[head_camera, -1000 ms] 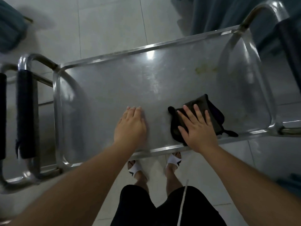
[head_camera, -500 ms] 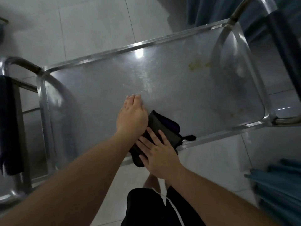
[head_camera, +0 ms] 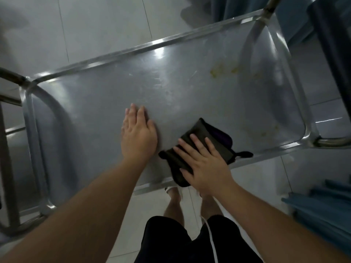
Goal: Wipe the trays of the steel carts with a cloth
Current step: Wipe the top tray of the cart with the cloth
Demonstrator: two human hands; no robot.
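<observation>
The steel cart's top tray (head_camera: 190, 88) fills the middle of the head view, dull and smeared. A yellowish stain (head_camera: 226, 70) marks its far right part. A dark folded cloth (head_camera: 207, 137) lies on the tray by the near rim. My right hand (head_camera: 205, 166) presses flat on the cloth, fingers spread, partly over the near rim. My left hand (head_camera: 137, 135) rests flat on the bare tray just left of the cloth, fingers together, holding nothing.
The cart's curved handle posts (head_camera: 269, 8) rise at the far right and at the left end (head_camera: 11, 76). Blue fabric (head_camera: 322, 209) lies at the lower right. My legs and white sandals stand on the tiled floor (head_camera: 95, 25) under the near rim.
My right hand slid the cloth left to my left hand along the near rim, then back to the right. The left hand stayed flat on the tray.
</observation>
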